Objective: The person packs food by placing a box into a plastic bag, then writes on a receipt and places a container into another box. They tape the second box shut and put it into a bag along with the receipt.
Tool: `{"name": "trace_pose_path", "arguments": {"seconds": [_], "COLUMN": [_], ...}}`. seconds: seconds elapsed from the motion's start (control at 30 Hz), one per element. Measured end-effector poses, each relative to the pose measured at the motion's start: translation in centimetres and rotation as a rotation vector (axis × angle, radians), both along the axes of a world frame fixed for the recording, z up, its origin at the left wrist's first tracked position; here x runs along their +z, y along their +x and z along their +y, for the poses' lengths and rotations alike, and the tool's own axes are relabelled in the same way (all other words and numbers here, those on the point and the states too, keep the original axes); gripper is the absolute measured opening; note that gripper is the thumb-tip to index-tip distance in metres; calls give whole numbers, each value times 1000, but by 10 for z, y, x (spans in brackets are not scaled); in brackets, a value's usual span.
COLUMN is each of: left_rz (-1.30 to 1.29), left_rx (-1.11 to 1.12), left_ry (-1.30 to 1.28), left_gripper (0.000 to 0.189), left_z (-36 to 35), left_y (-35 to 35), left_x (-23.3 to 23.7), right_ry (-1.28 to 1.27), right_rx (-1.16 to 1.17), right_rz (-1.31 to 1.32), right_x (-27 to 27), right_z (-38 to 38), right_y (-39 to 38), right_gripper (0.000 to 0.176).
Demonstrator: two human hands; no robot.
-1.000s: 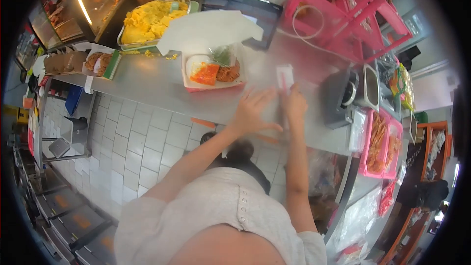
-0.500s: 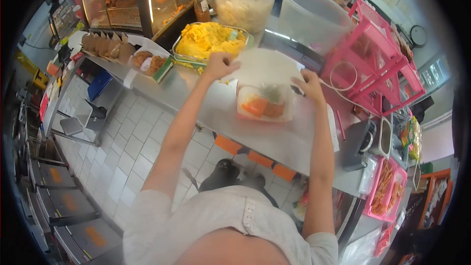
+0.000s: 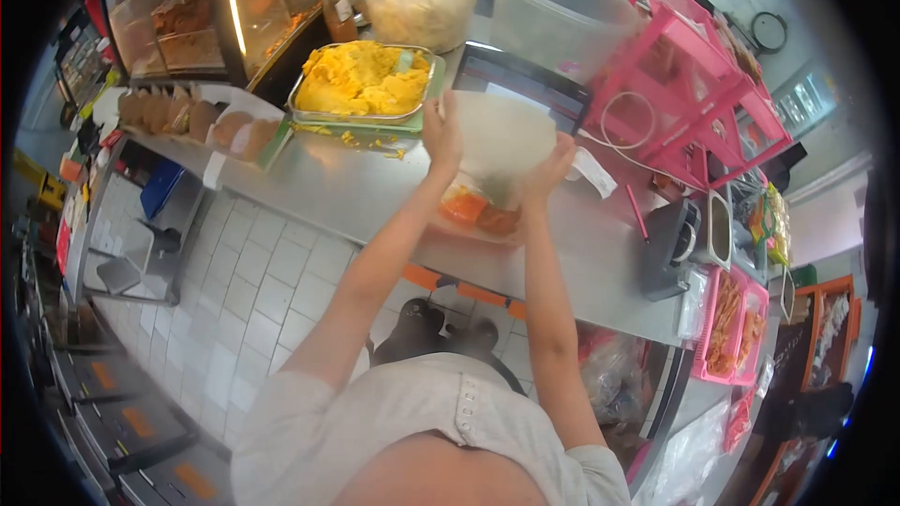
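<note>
The white lid [image 3: 506, 131] of a takeaway food box stands raised, its two sides between my hands. My left hand [image 3: 443, 136] is closed on its left edge, fingers pointing up. On the right edge, my right hand [image 3: 548, 169] has its fingers pressed against the lid. Below and nearer to me is the open food box [image 3: 497, 236] on the steel counter. Orange-red sauce [image 3: 461, 206], a brown piece [image 3: 497, 220] and something green show in it, partly covered by the lid and blurred.
A metal tray [image 3: 375, 119] heaped with yellow food stands at the back left, crumbs beside it. Behind are two clear tubs [image 3: 562, 9] and a tablet [image 3: 478, 61]. A pink rack [image 3: 684, 84] and pink pen [image 3: 637, 206] lie right; a heated display case [image 3: 178, 19] stands far left.
My hands have come closer together and the lid has tilted more upright, now covering part of the food. The head view has shifted slightly, and a white paper slip shows beside my right hand.
</note>
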State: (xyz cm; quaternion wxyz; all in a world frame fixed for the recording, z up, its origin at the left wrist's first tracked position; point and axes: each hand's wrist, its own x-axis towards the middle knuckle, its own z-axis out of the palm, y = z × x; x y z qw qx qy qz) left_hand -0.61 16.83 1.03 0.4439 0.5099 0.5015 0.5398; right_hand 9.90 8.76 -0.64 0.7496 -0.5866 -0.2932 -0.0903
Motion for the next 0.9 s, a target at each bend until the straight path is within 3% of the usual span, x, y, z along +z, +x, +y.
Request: {"name": "trace_pose_path", "arguments": {"seconds": [0.1, 0.17, 0.2, 0.27, 0.33, 0.43, 0.47, 0.5, 0.53, 0.57, 0.6, 0.63, 0.67, 0.73, 0.87, 0.9], "left_rz": [-138, -353, -350, -523, -514, -384, -257, -129, -132, 107, 352, 498, 501, 751, 760, 644], "left_rx": [-214, -420, -434, -572, -602, -431, -352, -268, -269, -320, -368, -279, -283, -271, -216, -288], "left_ry": [101, 14, 10, -136, -174, 31, 208, 376, 371, 530, 684, 818, 815, 996, 1151, 989], "left_gripper": [53, 52, 52, 58, 55, 43, 35, 28, 28, 24, 22, 15, 15, 14, 12, 10], "left_z": [-6, -4, -3, -2, -13, -27, -28, -30, -27, -18, -12, -11, -10, -8, -7, -7], "left_y": [-7, -11, -13, -14, -18, -24, -26, -28, -32, -38, -43, -45, -49, -52, -48, -50], "left_x": [5, -7, -15, -19, -19, -3, 4, 11, 18, 25, 32, 42, 49, 58, 52, 49], "right_ry": [56, 83, 85, 97, -33, -243, -234, -257, -284, -291, -420, -546, -549, -438, -383, -396], "right_rx": [119, 186, -66, -316, -517, -414, -415, -488, -556, -555, -407, -256, -255, -297, -265, -170], "right_rz": [137, 243, 237, 224, 163, 93, 87, -177, -439, -442, -507, -566, -561, -726, -845, -630], "right_x": [16, 10, 3, -2, -8, 8, 16, 22, 27, 34, 41, 44, 45, 47, 47, 48], "right_z": [-3, 2, 13, 23, 28, 10, 4, -6, -15, -22, -28, -33, -36, -36, -42, -44], "right_y": [-9, -20, -22, -15, -14, -14, -11, -9, -8, -7, -7, -7, -4, 5, 13, 9], "right_gripper": [56, 55, 55, 55, 52, 42, 42, 31, 24, 24, 23, 31, 31, 40, 42, 42]}}
